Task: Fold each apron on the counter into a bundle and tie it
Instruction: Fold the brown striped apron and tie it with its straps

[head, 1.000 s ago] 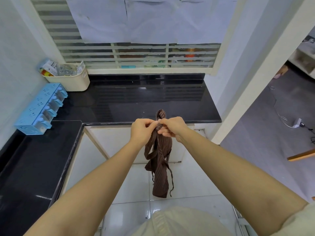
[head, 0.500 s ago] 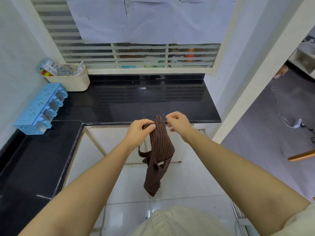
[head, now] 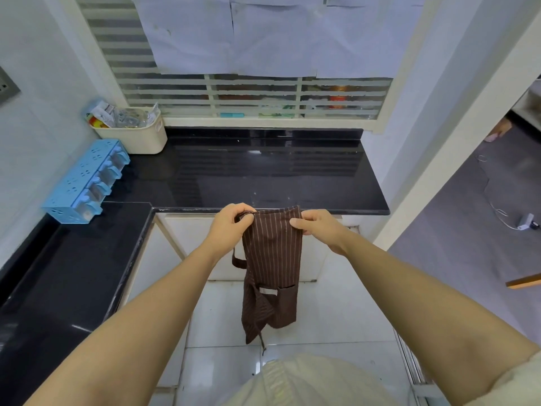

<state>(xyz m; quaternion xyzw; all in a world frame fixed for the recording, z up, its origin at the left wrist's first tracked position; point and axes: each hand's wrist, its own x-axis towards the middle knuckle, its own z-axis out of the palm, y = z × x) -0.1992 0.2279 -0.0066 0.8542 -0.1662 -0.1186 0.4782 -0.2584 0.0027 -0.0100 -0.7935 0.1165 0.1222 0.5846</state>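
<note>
- Holding the brown striped apron up in the air, just in front of the black counter edge and above the tiled floor. Not lying on the counter, touching nothing below.
- Pinching its top edge at both corners: left hand curled round the left corner with what looks like a strap bunched in it, right hand nipping the right corner between thumb and fingers.
- Hangs limp and narrow, doubled lengthwise by the look of it, with a pocket showing low down and the bottom hem uneven.
- Looks light and thin: soft cloth with no stiffness, likely to sag and fall open wherever left unsupported.
- Probably not slippery. Seems a woven fabric that should stay put under a firm pinch. Nothing fragile about it.
- Watch the loose parts — a strap loop sticking out at the left, a thin tie dangling below the hem. Apt to tangle, or to get buried in a fold when wanted for the knot.
- Best taken at corners and along folded edges, all layers pinched together — and probably easier rolled flat on the counter than in mid-air.
- Keep one tie free and find its end before bundling.
- Also on the counter, at the far left and well apart from the apron: a blue rack and a cream basket.
</note>
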